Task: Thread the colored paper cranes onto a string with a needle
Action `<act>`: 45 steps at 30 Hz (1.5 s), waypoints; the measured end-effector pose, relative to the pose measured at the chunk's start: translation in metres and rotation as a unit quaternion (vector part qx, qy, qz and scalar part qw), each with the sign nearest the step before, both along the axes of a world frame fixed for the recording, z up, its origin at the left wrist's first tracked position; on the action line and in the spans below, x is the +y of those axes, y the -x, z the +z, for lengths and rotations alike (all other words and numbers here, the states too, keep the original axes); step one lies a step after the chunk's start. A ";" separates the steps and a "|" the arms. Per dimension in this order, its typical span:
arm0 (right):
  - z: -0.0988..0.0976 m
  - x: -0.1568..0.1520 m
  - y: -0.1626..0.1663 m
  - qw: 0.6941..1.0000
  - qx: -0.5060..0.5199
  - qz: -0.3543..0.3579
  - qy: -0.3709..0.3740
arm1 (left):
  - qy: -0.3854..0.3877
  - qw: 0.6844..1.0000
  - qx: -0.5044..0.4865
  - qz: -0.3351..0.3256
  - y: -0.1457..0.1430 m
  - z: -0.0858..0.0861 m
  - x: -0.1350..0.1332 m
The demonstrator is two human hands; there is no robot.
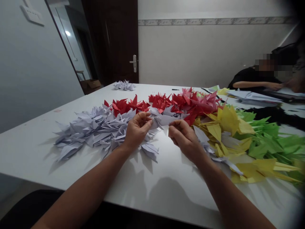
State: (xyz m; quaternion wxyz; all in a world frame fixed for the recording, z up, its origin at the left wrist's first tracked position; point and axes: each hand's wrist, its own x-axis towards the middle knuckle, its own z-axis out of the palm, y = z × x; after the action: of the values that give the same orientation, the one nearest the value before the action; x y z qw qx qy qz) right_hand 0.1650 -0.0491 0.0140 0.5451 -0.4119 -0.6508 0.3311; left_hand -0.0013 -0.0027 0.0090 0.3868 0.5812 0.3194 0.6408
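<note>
1. Pinching the white fold (156,122) in the left hand (137,129), I have it in front of me over the middle of the table (40,140), thumb and forefinger closed on it.
2. My right hand (184,135) is just across a gap, fingers curled in to the thumb; I cannot tell whether they grip anything thin.
3. A light pinch seems best to me: paper like this would likely crease wrongly under a hard squeeze.
4. I would steady with the left and let the right fingertips press or pull slowly, along folded edges rather than at the sharp points.
5. I'd hold both wrists high. The white heap (95,127) crowds the left hand, a loose piece (150,151) lies near that wrist, and yellow folds (230,122) spread beside the right forearm; a sleepy elbow could crush them.
6. Farther out, red folds (164,103) lie behind the hands, green folds (267,140) to the right, and a co-worker (247,78) is at the far right.
</note>
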 end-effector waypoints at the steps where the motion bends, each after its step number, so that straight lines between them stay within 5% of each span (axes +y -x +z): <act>1: -0.001 0.001 0.001 1.000 -0.005 0.002 -0.005 | -0.006 1.000 0.003 0.005 -0.001 0.000 -0.001; 8: -0.007 0.006 0.000 0.966 -0.188 -0.086 -0.156 | -0.135 0.982 0.118 0.064 -0.002 -0.003 -0.007; 12: -0.007 0.007 -0.003 0.936 -0.278 -0.071 -0.205 | -0.177 0.966 0.172 0.079 -0.002 -0.005 -0.009; 20: -0.008 0.008 -0.004 0.910 -0.350 -0.089 -0.202 | -0.187 0.961 0.187 0.080 -0.002 -0.006 -0.009; 45: -0.005 0.006 -0.005 0.917 -0.350 -0.083 -0.175 | -0.179 0.957 0.212 0.081 -0.002 -0.005 -0.012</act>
State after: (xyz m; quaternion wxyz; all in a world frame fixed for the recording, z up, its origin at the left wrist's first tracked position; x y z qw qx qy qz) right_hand 0.1701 -0.0431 0.0086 0.3718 -0.4518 -0.8109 0.0004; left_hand 0.0007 -0.0149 0.0043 0.1467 0.7360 0.3198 0.5784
